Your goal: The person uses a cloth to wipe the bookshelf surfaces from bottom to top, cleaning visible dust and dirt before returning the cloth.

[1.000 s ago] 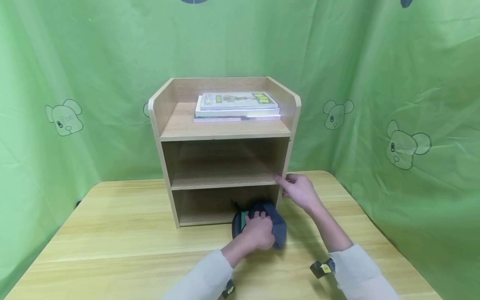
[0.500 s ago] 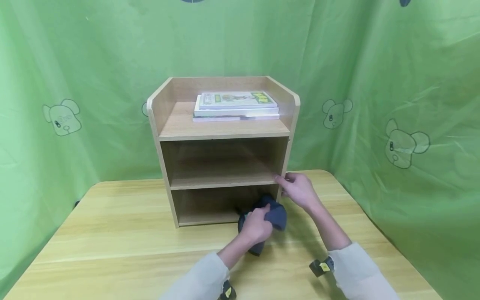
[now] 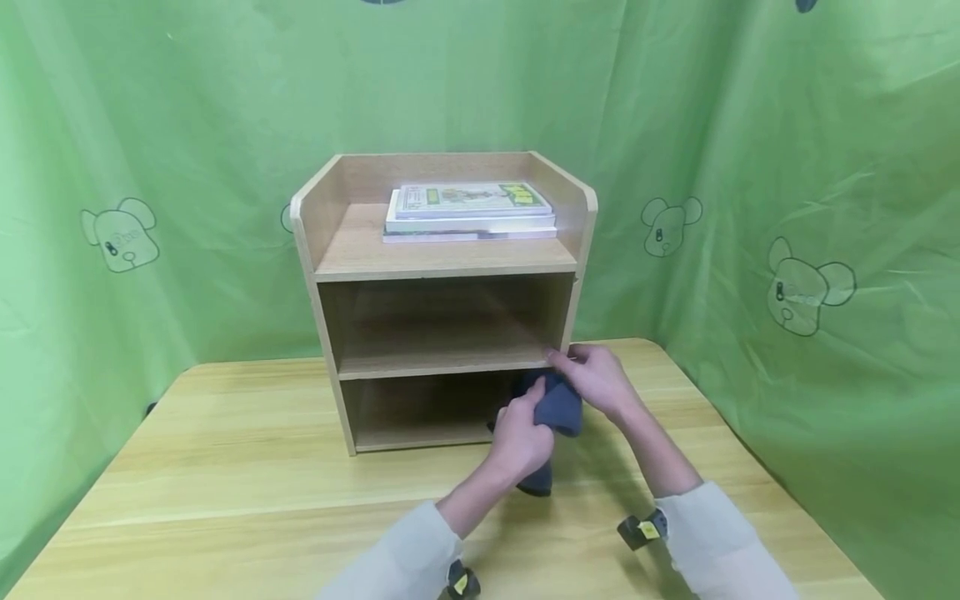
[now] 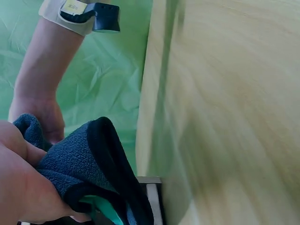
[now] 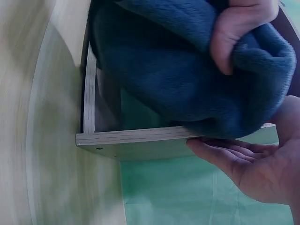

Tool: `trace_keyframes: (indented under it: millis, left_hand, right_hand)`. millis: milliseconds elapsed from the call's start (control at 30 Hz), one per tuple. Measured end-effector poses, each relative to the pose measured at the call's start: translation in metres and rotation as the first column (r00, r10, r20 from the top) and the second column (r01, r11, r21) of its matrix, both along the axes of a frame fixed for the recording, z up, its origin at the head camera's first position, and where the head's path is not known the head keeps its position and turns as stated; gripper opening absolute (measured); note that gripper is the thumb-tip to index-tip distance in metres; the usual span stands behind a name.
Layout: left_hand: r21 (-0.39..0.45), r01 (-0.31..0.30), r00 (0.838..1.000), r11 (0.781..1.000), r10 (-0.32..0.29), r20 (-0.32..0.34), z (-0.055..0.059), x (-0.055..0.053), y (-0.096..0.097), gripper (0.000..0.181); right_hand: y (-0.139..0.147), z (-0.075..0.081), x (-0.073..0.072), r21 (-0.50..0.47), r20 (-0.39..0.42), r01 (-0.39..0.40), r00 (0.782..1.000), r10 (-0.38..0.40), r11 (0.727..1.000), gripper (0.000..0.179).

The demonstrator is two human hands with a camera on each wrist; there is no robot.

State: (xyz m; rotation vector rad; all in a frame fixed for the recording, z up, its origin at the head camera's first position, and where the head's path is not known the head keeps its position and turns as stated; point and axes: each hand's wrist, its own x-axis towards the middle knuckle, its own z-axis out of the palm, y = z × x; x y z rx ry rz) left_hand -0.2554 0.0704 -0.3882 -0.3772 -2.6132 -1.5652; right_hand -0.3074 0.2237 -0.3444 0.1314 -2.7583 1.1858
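1. Head view: left of both hands stretches most of the wooden shelf unit [image 3: 450, 272], with a stack of books [image 3: 472, 215] on its top board, higher than either hand.
2. The left hand [image 3: 519, 437] pinches a bunched dark blue cloth [image 3: 561, 408], one finger stretched forward over the fabric. Wiping the unit's lower right side looks like the step in hand; the next move probably calls for sliding the cloth along that side with even pressure, the right hand shifting aside if it gets in the way.
3. The cloth lies just beyond and right of the left hand, below the right, over the front edge of the side panel [image 5: 136, 135]. Crumpled, it has no single clear direction; its long axis seems roughly upright, with a loose end hanging below the left hand and a rounded fold jutting rightward. In the left wrist view, green [image 4: 105, 208] shows inside a black-bordered fold.
4. The right hand [image 3: 596, 379] grips the panel, fingers along its outer face, apparently steadying the unit. The hands are near each other; whether the right one touches the fabric, I cannot tell.
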Motion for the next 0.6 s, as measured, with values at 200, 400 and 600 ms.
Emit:
trace_keyframes:
  millis: [200, 400, 600]
  left_hand:
    - [-0.053, 0.027, 0.995, 0.998, -0.032, -0.099, 0.006, 0.005, 0.002, 0.085]
    - [-0.186, 0.049, 0.985, 0.981, -0.079, -0.156, 0.003, 0.002, 0.003, 0.084]
    - [-0.340, -0.002, 0.976, 0.940, -0.072, -0.205, -0.004, -0.011, 0.003, 0.076]
  right_hand:
    - [0.001, 0.000, 0.000, -0.021, -0.016, 0.005, 1.000, -0.005, 1.000, 0.052]
    - [0.001, -0.001, -0.002, -0.039, -0.010, -0.004, 1.000, 0.003, 0.999, 0.053]
    - [0.001, -0.003, -0.002, -0.040, -0.015, -0.004, 1.000, 0.003, 0.999, 0.054]
